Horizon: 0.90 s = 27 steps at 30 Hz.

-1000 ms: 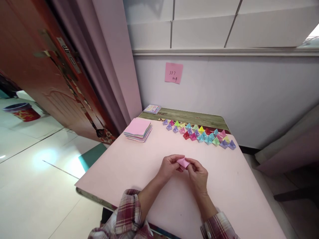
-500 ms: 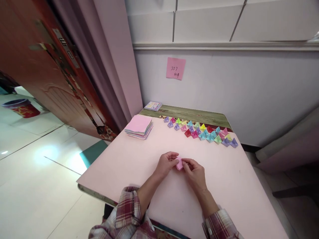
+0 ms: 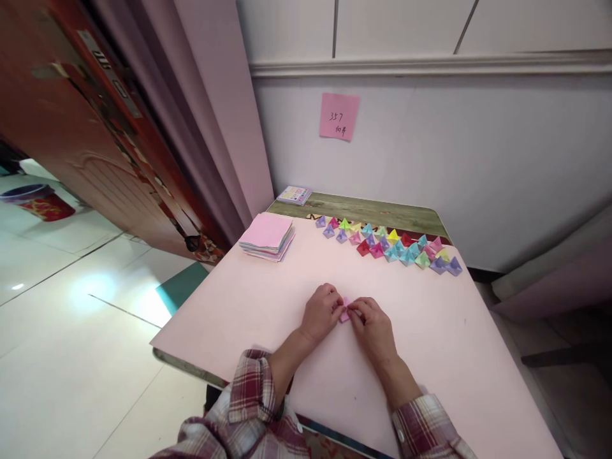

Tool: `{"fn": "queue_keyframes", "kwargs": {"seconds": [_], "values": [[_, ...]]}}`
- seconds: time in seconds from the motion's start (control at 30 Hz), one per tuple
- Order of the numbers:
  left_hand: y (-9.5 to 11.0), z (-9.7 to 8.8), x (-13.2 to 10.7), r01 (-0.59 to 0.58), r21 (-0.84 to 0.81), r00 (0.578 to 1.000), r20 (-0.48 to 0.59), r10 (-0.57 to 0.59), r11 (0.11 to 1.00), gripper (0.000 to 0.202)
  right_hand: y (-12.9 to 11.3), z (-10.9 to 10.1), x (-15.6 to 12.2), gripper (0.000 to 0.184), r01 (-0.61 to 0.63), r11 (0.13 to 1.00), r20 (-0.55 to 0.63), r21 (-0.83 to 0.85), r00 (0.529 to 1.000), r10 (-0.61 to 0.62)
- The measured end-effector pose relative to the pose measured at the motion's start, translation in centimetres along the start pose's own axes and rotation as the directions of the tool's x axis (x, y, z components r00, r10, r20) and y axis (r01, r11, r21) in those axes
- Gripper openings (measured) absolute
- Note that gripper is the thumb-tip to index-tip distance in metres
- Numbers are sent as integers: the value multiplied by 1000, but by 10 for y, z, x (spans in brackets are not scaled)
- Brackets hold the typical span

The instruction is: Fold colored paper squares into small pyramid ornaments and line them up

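A small folded piece of pink paper point(image 3: 345, 316) is held between my two hands, low over the pink-covered table point(image 3: 248, 319). My left hand point(image 3: 323, 313) pinches its left side with curled fingers. On its right side, the thumb and forefinger of my right hand point(image 3: 373, 325) close on the paper. The fingers hide much of it, so its exact folds cannot be made out. Beyond my hands, several small folded paper boats point(image 3: 393, 252) in many colours stand in rows. A stack of square coloured paper point(image 3: 268, 232) lies to the left.
At the back left corner is a flat printed packet point(image 3: 294, 195) on the wooden table edge point(image 3: 382, 211). A pink note point(image 3: 339, 116) with handwriting hangs on the wall. A red door point(image 3: 95, 140), a curtain point(image 3: 210, 95) and a bucket point(image 3: 41, 203) are to the left.
My left fingers have curled in closer round the paper, and both hands now pinch near its middle. The view has tipped slightly down.
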<state>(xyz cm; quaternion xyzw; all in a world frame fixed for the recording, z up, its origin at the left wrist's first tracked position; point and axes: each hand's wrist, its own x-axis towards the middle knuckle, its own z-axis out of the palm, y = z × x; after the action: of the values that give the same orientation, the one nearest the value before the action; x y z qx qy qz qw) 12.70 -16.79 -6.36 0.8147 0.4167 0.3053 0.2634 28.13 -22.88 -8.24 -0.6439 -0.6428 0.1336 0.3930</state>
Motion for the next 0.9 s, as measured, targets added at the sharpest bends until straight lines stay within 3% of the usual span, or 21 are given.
{"fn": "queue_keyframes", "kwargs": {"seconds": [0.13, 0.23, 0.43, 0.77, 0.9], "values": [[-9, -15, 4, -126, 50, 980, 162, 117, 991, 13, 3, -10, 2, 19, 50, 998, 91, 23, 995, -52], [-17, -22, 5, -202, 31, 956, 223, 190, 979, 18, 6, -17, 4, 19, 81, 994, 179, 68, 980, -92], [-20, -22, 3, -224, -2, 950, 222, 219, 975, 18, 10, -20, 6, 15, 65, 995, 200, 70, 977, -78], [-18, -28, 5, -188, -81, 954, 222, 201, 979, 32, 11, -19, 6, 26, 172, 984, 209, -36, 965, -161], [-17, -27, 5, -162, -60, 957, 233, 172, 985, 15, 9, -19, 6, 26, 176, 983, 195, -42, 967, -165]]}}
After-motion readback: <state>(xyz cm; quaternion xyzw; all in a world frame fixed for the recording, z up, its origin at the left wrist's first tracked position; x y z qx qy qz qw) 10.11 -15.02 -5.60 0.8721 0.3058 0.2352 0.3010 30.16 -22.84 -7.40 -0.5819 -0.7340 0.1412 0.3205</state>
